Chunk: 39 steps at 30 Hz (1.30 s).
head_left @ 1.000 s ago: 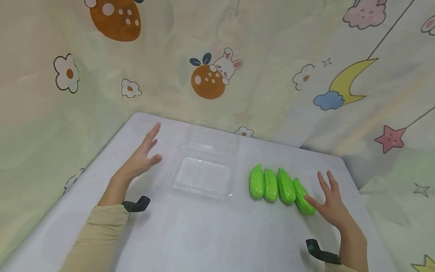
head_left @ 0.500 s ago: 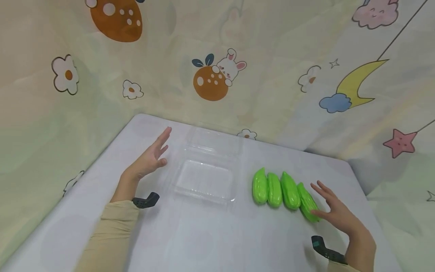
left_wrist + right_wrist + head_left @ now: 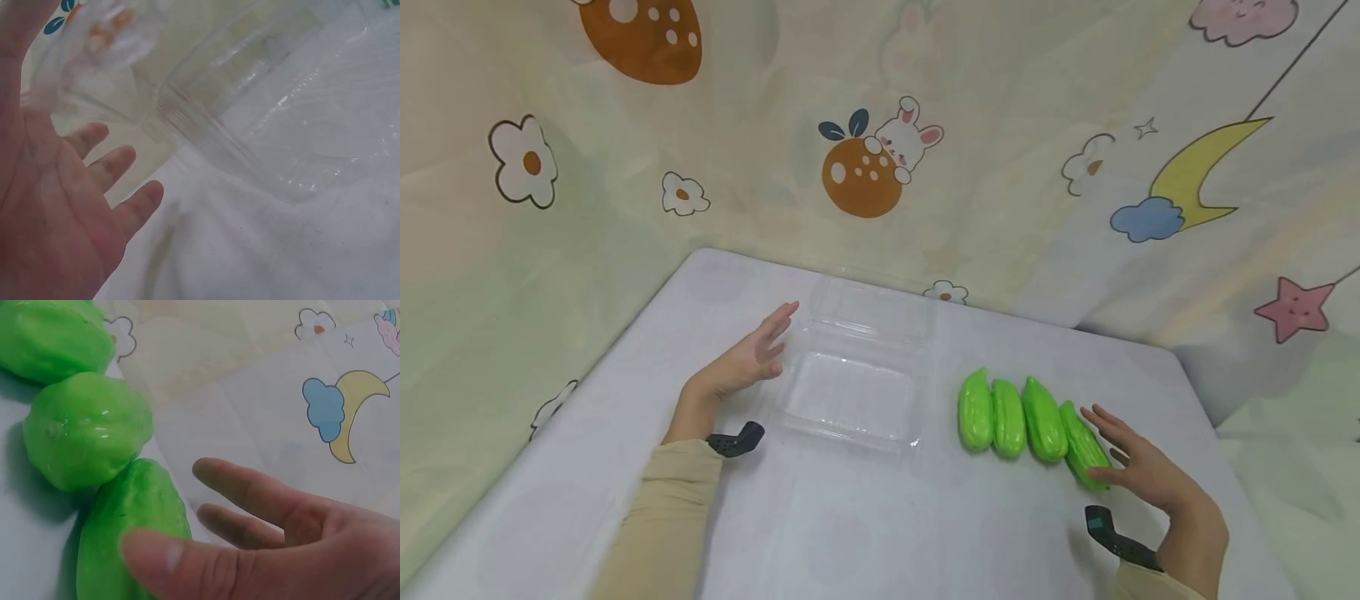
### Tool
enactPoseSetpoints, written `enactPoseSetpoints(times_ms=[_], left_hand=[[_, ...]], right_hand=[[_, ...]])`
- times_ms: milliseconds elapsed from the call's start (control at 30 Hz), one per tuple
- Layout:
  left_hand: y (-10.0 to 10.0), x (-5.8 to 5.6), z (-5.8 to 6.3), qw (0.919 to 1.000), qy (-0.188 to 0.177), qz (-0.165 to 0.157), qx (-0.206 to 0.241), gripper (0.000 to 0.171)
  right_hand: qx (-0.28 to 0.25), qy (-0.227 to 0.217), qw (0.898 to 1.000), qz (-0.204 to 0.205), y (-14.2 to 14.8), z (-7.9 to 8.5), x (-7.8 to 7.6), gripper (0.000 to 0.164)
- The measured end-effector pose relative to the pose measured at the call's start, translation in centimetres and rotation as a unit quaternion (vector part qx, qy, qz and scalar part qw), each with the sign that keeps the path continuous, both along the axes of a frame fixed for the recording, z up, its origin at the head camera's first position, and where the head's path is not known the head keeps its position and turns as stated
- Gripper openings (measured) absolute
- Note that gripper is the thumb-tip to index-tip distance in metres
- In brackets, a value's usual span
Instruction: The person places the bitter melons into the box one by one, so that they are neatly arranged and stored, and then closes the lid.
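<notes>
A clear plastic clamshell box lies on the table with its lid folded back. My left hand hovers just left of the box, fingers extended and slightly bent, holding nothing. The left wrist view shows the box edge beyond that hand's fingertips. Several glossy green gourd-shaped vegetables stand in a row right of the box. My right hand is beside the rightmost green gourd, thumb and fingers spread. In the right wrist view the thumb overlaps this gourd; contact cannot be told.
A white-covered table carries everything. A patterned cloth curtain hangs behind it and along both sides. A dark wrist mount juts from the left cuff, another from the right.
My left hand has moved right and a little down, closer to the box. My right hand's upright fingers have tilted left over the rightmost gourd. Gourds and box stay put.
</notes>
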<state>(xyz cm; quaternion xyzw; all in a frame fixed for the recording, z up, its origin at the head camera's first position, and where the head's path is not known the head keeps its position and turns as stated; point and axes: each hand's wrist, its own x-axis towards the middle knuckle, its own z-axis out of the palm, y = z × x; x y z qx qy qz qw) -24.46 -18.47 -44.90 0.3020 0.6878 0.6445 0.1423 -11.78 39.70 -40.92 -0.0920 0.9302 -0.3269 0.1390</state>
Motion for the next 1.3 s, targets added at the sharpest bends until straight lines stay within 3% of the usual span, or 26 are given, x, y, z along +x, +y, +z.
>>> enactPoseSetpoints(times_ms=[300, 533, 967, 1300], left_hand=[[0.5, -0.5, -1.3, 0.9974, -0.039, -0.040, 0.046, 0.099], [0.6, -0.3, -2.0, 0.9966, -0.069, -0.026, 0.038, 0.100], [0.4, 0.0, -2.4, 0.9965, -0.079, -0.025, 0.014, 0.097], [0.1, 0.0, -2.8, 0.9963, -0.075, -0.042, 0.010, 0.091]], right_hand=[[0.011, -0.044, 0.999, -0.028, 0.0, -0.2, 0.1, 0.095], [0.013, -0.076, 0.996, -0.052, 0.0, -0.3, 0.0, 0.099], [0.051, -0.104, 0.991, -0.073, -0.5, -0.3, -0.1, 0.097], [0.066, -0.091, 0.991, -0.067, -0.4, -0.4, -0.3, 0.093]])
